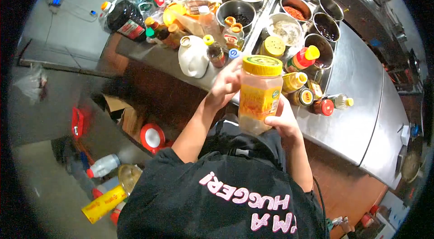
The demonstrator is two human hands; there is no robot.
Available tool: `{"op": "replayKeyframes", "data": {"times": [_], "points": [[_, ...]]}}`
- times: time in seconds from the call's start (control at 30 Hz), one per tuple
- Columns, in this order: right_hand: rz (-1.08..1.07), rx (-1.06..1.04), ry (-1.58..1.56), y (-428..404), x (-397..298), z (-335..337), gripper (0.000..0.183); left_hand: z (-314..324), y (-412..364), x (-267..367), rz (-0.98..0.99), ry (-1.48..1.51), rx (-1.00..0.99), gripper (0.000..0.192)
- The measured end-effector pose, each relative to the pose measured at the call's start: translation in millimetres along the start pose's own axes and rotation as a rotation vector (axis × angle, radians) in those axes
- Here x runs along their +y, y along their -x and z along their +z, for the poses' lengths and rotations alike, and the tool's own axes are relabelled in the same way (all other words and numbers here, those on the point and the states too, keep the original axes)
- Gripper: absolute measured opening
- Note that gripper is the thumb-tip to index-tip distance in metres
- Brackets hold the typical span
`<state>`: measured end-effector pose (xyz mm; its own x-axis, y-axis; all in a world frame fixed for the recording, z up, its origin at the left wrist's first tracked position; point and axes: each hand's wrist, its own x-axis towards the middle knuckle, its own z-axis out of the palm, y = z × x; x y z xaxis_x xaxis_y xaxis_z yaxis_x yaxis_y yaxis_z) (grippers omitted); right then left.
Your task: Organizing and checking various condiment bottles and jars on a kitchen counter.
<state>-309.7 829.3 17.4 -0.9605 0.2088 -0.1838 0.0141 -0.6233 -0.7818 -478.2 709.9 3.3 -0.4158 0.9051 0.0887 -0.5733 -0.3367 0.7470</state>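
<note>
A clear plastic jar (260,100) with a yellow ribbed lid (262,65) and a yellow label is held upright before my chest, over the counter's near edge. My right hand (286,118) grips its lower right side, thumb across the front. At its upper left, my left hand (225,84) rests against the side near the lid; some of its fingertips are hidden. Just behind the jar stands another yellow-lidded container (273,46). To the left of it are a blue-capped bottle (234,53), a small dark sauce bottle (216,54) and a white plastic jug (193,57).
Metal pots, one with red seasoning (294,10), line the back of the steel counter (352,117). Several condiment jars, including a red-lidded jar (323,107), stand to the right. A large dark bottle (125,20) is at left. Lower left lies a yellow roll box (103,204).
</note>
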Motion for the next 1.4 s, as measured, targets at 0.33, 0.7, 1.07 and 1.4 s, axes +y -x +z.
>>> {"op": "replayKeyframes", "data": {"times": [0.33, 0.7, 1.07, 1.4], "points": [[-0.370, 0.648, 1.116, -13, 32, 20, 0.079, 16, 23, -7, -0.024, -0.624, 0.201, 0.077], [-0.406, 0.587, 1.060, 8, 17, 23, 0.042, -22, 10, -19, -0.144, -0.307, 0.089, 0.072], [-0.414, 0.595, 1.005, 23, 13, 20, 0.034, -69, 12, -60, -0.389, 0.112, -0.163, 0.100], [-0.178, 0.615, 1.058, 18, 48, -11, 0.078, -26, 18, -79, 0.164, -1.016, 0.021, 0.086]]}}
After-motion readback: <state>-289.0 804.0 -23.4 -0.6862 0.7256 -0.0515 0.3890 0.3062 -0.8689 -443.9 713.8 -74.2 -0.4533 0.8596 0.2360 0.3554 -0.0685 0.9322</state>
